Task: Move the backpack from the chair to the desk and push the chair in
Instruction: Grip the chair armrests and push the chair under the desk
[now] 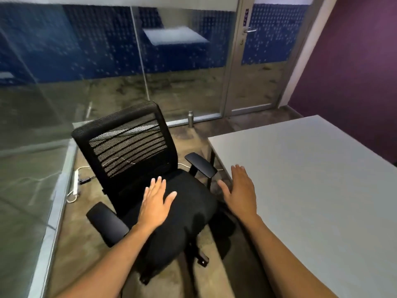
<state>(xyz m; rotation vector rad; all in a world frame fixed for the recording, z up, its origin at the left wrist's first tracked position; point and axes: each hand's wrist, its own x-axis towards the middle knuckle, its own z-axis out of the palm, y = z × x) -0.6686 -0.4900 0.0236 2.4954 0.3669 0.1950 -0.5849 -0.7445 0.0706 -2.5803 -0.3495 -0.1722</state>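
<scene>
A black office chair point(129, 145) with a mesh back stands on the floor left of a grey desk point(311, 190), turned at an angle and apart from the desk's edge. Its seat holds nothing. No backpack shows anywhere in the head view. My left hand point(155, 203) hovers flat over the seat, fingers spread, holding nothing. My right hand point(241, 192) is stretched out over the gap between the chair's right armrest point(200, 164) and the desk's near corner, fingers apart and empty.
A glass partition point(64, 82) runs behind and left of the chair, with a glass door point(257, 61) at the back. A white power strip point(75, 181) with cables lies on the floor by the partition. A metal bottle point(190, 119) stands on the floor behind the chair.
</scene>
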